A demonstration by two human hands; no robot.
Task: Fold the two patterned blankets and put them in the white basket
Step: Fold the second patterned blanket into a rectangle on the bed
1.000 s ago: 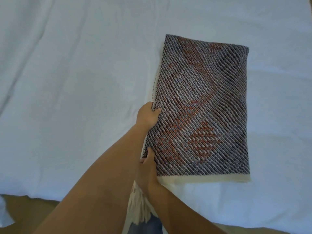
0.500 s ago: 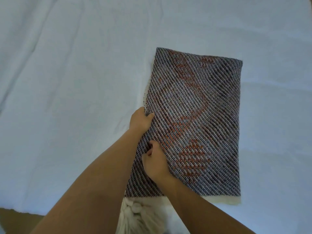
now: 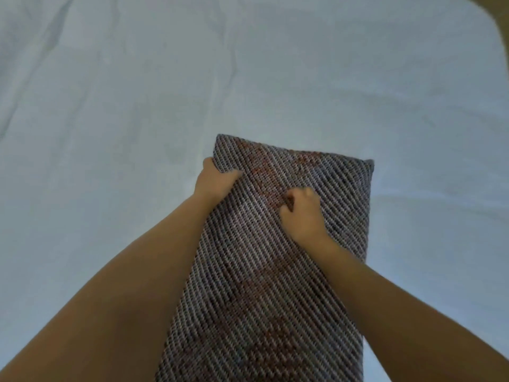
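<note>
Clamped on the cloth, the left grip (image 3: 213, 180) holds the folded blanket (image 3: 261, 285) at its left edge, just short of the far left corner. Its thumb (image 3: 231, 175) lies flat across the top face. The other fingers wrap round the edge and are hidden beneath it. The left forearm (image 3: 124, 285) runs in from the lower left corner of the view, pressed along the blanket's left side.

That blanket is a long, narrow rectangle folded several layers thick. It has a diagonal weave of grey, black and white, with rust-red patches near the far end and again near the bottom. It sits over the white bed sheet (image 3: 110, 119), reaching from the middle of the view down past the bottom edge, so its near end is out of sight. Whether it rests fully on the bed or is partly raised cannot be told.

Further right, the right grip (image 3: 303, 216) sits on the top face towards the far end, well inside both long edges. Its fingers are curled tight, and thumb and forefinger pinch the weave; the outline is a little blurred. The right forearm (image 3: 399, 312) crosses the blanket's right edge and leaves at the lower right.

Soft creases cross the sheet, and a brown strip (image 3: 502, 15) shows past its rounded upper right corner.
</note>
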